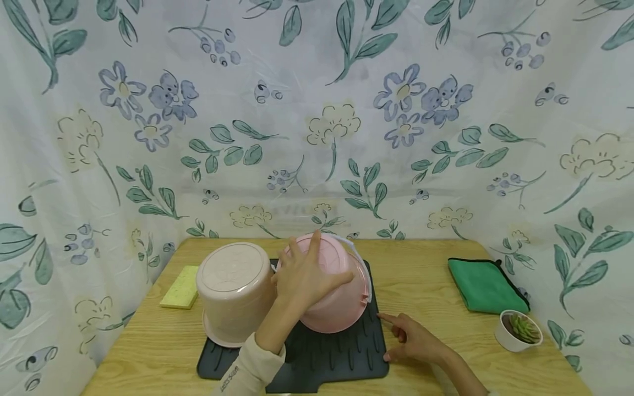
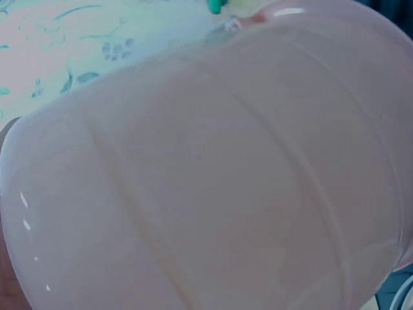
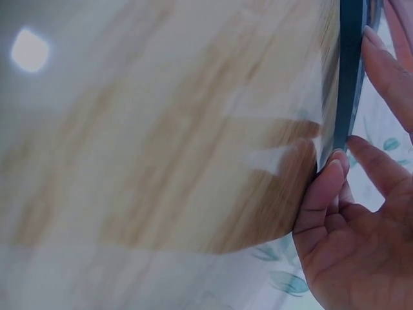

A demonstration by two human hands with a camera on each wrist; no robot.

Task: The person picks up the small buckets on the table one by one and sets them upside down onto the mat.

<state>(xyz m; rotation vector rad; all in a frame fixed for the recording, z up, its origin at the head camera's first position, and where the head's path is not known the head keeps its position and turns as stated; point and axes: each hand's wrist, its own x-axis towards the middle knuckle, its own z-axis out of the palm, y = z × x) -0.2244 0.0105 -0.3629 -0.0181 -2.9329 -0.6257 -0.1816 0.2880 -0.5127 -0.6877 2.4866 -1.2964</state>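
A pink bucket (image 1: 342,308) with a pale handle (image 1: 365,269) sits upside down and tilted over a dark ribbed drying mat (image 1: 342,357). My left hand (image 1: 299,275) grips it from above, fingers and thumb spread around its base. In the left wrist view the bucket's smooth wall (image 2: 213,168) fills most of the picture. My right hand (image 1: 413,338) is at the mat's right edge, index finger and thumb touching that edge while the other fingers bend inward. The right wrist view shows fingers (image 3: 381,168) against the mat's edge (image 3: 350,71).
A cream bucket (image 1: 235,286) stands upside down on the mat's left part. Beyond it lies a yellow sponge cloth (image 1: 180,287). To the right are a folded green cloth (image 1: 487,286) and a small potted succulent (image 1: 517,331). A floral curtain (image 1: 317,137) hangs behind the wooden table (image 1: 421,269).
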